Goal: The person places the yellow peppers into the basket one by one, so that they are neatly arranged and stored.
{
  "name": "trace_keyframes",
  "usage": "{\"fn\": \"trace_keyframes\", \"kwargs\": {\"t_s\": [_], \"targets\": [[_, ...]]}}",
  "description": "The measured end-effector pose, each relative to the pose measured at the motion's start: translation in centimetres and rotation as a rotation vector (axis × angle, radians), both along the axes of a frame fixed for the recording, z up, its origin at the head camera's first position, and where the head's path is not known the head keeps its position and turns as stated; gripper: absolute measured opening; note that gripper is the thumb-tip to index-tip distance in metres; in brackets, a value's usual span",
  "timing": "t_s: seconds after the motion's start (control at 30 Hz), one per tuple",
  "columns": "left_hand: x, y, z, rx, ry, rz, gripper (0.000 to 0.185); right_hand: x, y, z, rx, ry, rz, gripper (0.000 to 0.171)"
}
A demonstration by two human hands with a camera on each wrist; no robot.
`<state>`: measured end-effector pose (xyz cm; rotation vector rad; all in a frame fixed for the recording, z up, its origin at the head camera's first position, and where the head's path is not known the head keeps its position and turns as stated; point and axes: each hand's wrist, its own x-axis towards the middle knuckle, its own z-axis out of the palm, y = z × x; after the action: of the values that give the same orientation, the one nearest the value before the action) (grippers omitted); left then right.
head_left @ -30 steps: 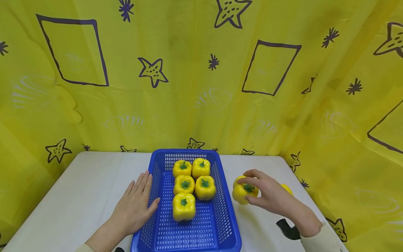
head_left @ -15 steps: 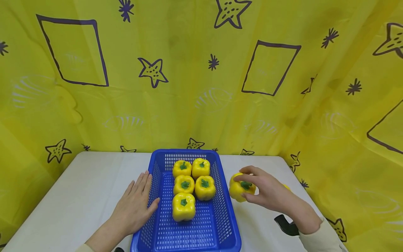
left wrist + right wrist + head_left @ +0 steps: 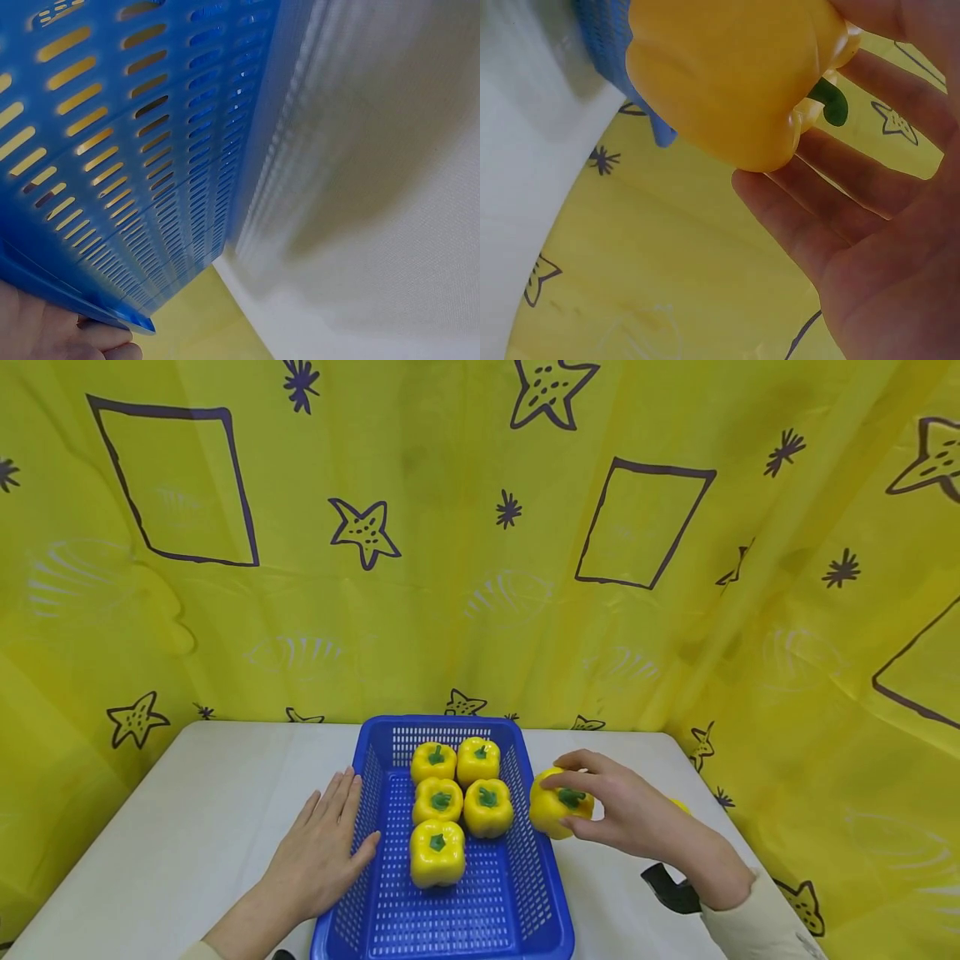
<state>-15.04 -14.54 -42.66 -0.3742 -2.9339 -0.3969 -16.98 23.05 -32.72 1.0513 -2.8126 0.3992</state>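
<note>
In the head view my right hand (image 3: 626, 802) grips a yellow bell pepper (image 3: 546, 810) between thumb and fingers, just over the right rim of a blue plastic basket (image 3: 480, 935). Its green stem (image 3: 831, 103) points toward the palm in the right wrist view. Several more yellow bell peppers (image 3: 488, 810) stand stem-up inside the basket, with a single one (image 3: 438, 867) nearest me on the left. With fingers straight, my left hand (image 3: 318, 852) rests on the basket's left rim. The left wrist view has fingers (image 3: 45, 330) against that rim, beside the slotted side wall.
A white table (image 3: 225, 810) carries the basket. Behind my right wrist, part of another yellow thing (image 3: 681, 805) peeks out. A black curved strap (image 3: 671, 889) shows beside the right forearm. Yellow patterned curtain (image 3: 435, 610) encloses the table's back and sides.
My right hand has carried its bell pepper leftward and slightly upward, from beside the basket to its right rim. The left hand and the basket have stayed put.
</note>
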Motion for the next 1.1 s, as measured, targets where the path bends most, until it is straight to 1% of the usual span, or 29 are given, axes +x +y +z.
{"fn": "trace_keyframes", "kwargs": {"t_s": [0.2,0.33,0.73,0.93,1.1], "targets": [[0.0,-0.1,-0.1,-0.002,-0.001,-0.001,0.078,-0.1,-0.9,0.3,0.006,-0.027,0.007,0.036],[0.0,-0.1,-0.1,-0.006,-0.001,-0.001,0.078,-0.2,-1.4,0.2,0.001,-0.033,0.032,0.035],[-0.1,-0.1,-0.1,-0.008,-0.008,-0.005,0.078,-0.4,-3.1,-0.5,0.000,-0.014,0.108,0.034],[0.0,-0.1,0.0,-0.014,-0.008,-0.007,0.078,-0.4,-3.9,-0.9,0.012,-0.035,0.125,0.034],[0.0,-0.1,0.0,-0.014,-0.010,-0.006,0.077,-0.5,-4.3,-1.5,0.024,-0.032,0.152,0.034]]}}
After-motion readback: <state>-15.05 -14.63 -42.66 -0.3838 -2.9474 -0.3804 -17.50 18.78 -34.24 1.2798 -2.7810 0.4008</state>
